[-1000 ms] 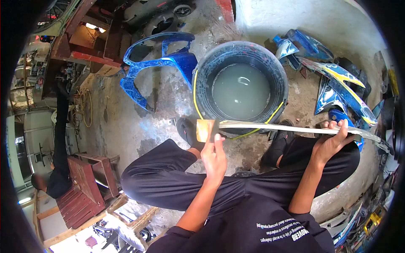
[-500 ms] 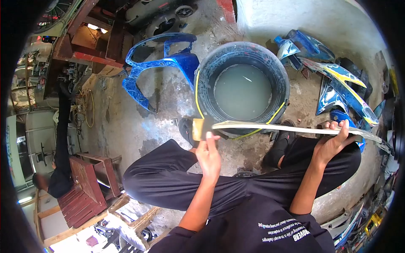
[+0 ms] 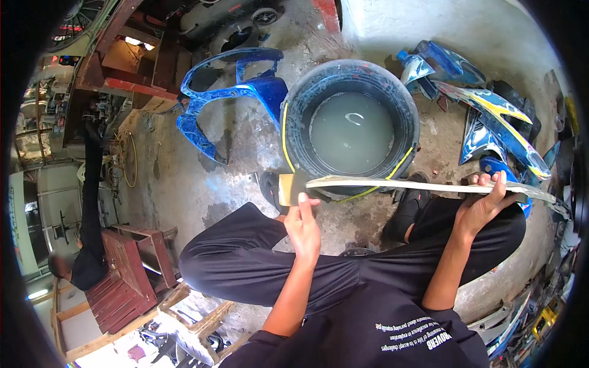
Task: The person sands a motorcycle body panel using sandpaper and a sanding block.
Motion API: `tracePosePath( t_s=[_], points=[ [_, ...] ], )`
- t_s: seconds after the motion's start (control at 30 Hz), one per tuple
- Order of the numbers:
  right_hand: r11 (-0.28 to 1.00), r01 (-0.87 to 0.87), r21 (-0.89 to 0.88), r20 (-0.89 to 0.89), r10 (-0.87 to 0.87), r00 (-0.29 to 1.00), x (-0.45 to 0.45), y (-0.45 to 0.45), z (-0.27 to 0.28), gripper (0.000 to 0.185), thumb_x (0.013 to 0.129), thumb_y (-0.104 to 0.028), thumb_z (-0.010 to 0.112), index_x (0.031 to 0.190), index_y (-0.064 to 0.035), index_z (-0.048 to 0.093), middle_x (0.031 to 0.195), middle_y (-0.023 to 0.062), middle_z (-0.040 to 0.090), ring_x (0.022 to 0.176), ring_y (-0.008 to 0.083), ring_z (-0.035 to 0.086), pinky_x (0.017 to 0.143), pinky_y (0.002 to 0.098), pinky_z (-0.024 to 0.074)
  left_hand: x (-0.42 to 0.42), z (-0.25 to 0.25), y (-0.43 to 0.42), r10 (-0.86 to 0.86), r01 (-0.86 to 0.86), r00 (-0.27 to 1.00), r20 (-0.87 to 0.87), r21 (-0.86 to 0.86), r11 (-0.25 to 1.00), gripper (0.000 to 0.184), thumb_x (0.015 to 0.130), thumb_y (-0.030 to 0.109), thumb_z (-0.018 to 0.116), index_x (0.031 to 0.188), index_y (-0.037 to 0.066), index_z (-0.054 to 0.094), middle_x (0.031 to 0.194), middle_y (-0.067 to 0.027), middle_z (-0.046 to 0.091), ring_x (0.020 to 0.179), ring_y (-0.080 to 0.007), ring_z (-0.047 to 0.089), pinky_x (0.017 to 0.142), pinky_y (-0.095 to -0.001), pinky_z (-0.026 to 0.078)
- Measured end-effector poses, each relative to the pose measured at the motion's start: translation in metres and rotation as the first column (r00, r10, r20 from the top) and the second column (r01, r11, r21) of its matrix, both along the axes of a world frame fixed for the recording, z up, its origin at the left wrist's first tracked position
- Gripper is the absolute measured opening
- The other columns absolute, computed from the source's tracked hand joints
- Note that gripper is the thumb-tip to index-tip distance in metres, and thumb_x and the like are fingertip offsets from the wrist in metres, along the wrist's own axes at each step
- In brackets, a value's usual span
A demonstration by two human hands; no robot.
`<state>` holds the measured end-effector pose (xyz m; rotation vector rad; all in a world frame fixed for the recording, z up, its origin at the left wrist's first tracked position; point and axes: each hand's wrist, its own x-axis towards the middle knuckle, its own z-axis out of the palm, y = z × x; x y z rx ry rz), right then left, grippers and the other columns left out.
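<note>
My left hand (image 3: 303,233) pinches a piece of sandpaper (image 3: 286,190), tan on one face and dark grey on the other. The sandpaper is at the left end of a long, narrow whitish panel (image 3: 399,184), seen nearly edge-on. My right hand (image 3: 481,208) grips this panel near its right end, with fingers over the top edge and the palm below. Behind the panel stands a large black bucket (image 3: 294,132) with a yellow handle, part filled with cloudy grey water (image 3: 350,144). The panel crosses in front of the bucket's near rim.
A blue plastic fairing (image 3: 270,98) lies on the floor left of the bucket. Several blue, white and yellow body panels (image 3: 491,116) are heaped to the right. A person (image 3: 89,264) sits on a red wooden bench (image 3: 123,288) at the left. More parts (image 3: 515,325) line the lower right.
Ripples and the bright reflection on the bucket's water have changed shape. Both hands, the sandpaper and the panel stay almost in place; the view has shifted slightly.
</note>
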<state>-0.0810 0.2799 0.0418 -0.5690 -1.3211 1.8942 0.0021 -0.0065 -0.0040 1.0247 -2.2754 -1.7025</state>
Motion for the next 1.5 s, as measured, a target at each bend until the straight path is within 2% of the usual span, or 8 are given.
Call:
tracePosePath(
  t_s=[0.73, 1.03, 1.1, 1.13, 1.17, 1.3, 1.43, 1.5],
  points=[
    [0.999, 0.031, 0.026, 0.007, -0.031, 0.999, -0.002, -0.001, 0.002, 0.055, 0.092, -0.020, 0.065, 0.136, -0.0173, 0.031, 0.090, 0.0030, 0.048, 0.073, 0.0120, 0.051, 0.067, 0.0291, 0.0474, 0.005, -0.004, 0.001, -0.072, 0.074, 0.997, -0.035, 0.044, 0.996, 0.050, 0.105, 0.037, 0.049, 0.081, 0.000, 0.073, 0.082, -0.0066, 0.072, 0.078, -0.0099, 0.059, 0.079, -0.0277, 0.044],
    [1.000, 0.001, 0.004, 0.015, -0.001, 1.000, -0.002, 0.001, -0.003, 0.079, 0.092, -0.021, 0.064, 0.153, -0.0175, 0.014, 0.091, 0.0038, 0.047, 0.075, 0.0123, 0.052, 0.067, 0.0293, 0.0493, 0.007, -0.013, -0.004, -0.152, 0.152, 0.982, -0.113, -0.009, 0.988, 0.052, 0.105, 0.038, 0.048, 0.081, 0.000, 0.074, 0.080, -0.0048, 0.071, 0.077, -0.0090, 0.057, 0.078, -0.0281, 0.043],
    [0.999, 0.022, 0.023, 0.029, -0.023, 0.999, -0.001, 0.000, -0.001, 0.074, 0.093, -0.021, 0.064, 0.150, -0.0176, 0.018, 0.092, 0.0038, 0.047, 0.075, 0.0122, 0.052, 0.067, 0.0290, 0.0491, 0.000, -0.007, -0.005, 0.009, 0.003, 0.992, -0.127, 0.097, 0.995, 0.049, 0.105, 0.035, 0.049, 0.082, -0.001, 0.074, 0.077, -0.0030, 0.069, 0.075, -0.0084, 0.054, 0.077, -0.0268, 0.042],
    [0.999, 0.001, 0.047, 0.026, -0.002, 1.000, 0.000, 0.000, 0.001, 0.075, 0.093, -0.022, 0.064, 0.151, -0.0184, 0.016, 0.092, 0.0039, 0.047, 0.075, 0.0122, 0.052, 0.067, 0.0288, 0.0491, 0.005, -0.004, -0.002, -0.076, 0.075, 0.997, 0.011, 0.066, 0.995, 0.049, 0.106, 0.033, 0.048, 0.082, -0.002, 0.073, 0.077, -0.0034, 0.069, 0.073, -0.0081, 0.052, 0.077, -0.0260, 0.042],
    [0.999, -0.006, 0.049, 0.025, 0.004, 1.000, -0.001, 0.001, 0.001, 0.075, 0.093, -0.022, 0.064, 0.151, -0.0184, 0.016, 0.092, 0.0039, 0.047, 0.075, 0.0122, 0.052, 0.067, 0.0288, 0.0491, 0.009, -0.017, 0.003, -0.194, 0.186, 0.965, -0.178, -0.061, 0.981, 0.050, 0.106, 0.034, 0.048, 0.082, -0.002, 0.073, 0.077, -0.0042, 0.070, 0.073, -0.0081, 0.053, 0.076, -0.0265, 0.042],
    [1.000, 0.003, -0.007, 0.010, -0.003, 1.000, -0.001, -0.002, -0.001, 0.069, 0.094, -0.021, 0.063, 0.148, -0.0182, 0.021, 0.091, 0.0035, 0.047, 0.074, 0.0121, 0.052, 0.067, 0.0287, 0.0489, 0.002, -0.007, -0.013, 0.013, -0.006, 0.997, -0.073, 0.098, 0.995, 0.050, 0.105, 0.035, 0.048, 0.082, -0.001, 0.073, 0.078, -0.0045, 0.071, 0.072, -0.0088, 0.054, 0.076, -0.0270, 0.043],
    [1.000, -0.006, 0.006, 0.003, 0.006, 1.000, -0.002, 0.001, -0.002, 0.058, 0.094, -0.021, 0.063, 0.141, -0.0180, 0.029, 0.091, 0.0028, 0.047, 0.074, 0.0120, 0.052, 0.067, 0.0286, 0.0486, 0.004, -0.016, 0.000, -0.278, 0.222, 0.925, -0.259, -0.227, 0.948, 0.052, 0.105, 0.036, 0.048, 0.081, -0.002, 0.073, 0.072, -0.0015, 0.067, 0.071, -0.0075, 0.052, 0.070, -0.0264, 0.040],
    [1.000, -0.019, -0.012, 0.004, 0.019, 1.000, -0.001, 0.001, -0.003, 0.052, 0.094, -0.022, 0.064, 0.136, -0.0179, 0.033, 0.092, 0.0027, 0.048, 0.074, 0.0118, 0.052, 0.067, 0.0284, 0.0486, 0.004, -0.006, -0.013, -0.055, 0.057, 0.997, -0.051, 0.041, 0.998, 0.046, 0.105, 0.030, 0.049, 0.084, -0.004, 0.072, 0.101, -0.0097, 0.072, 0.074, -0.0080, 0.056, 0.074, -0.0274, 0.043]
  ],
)
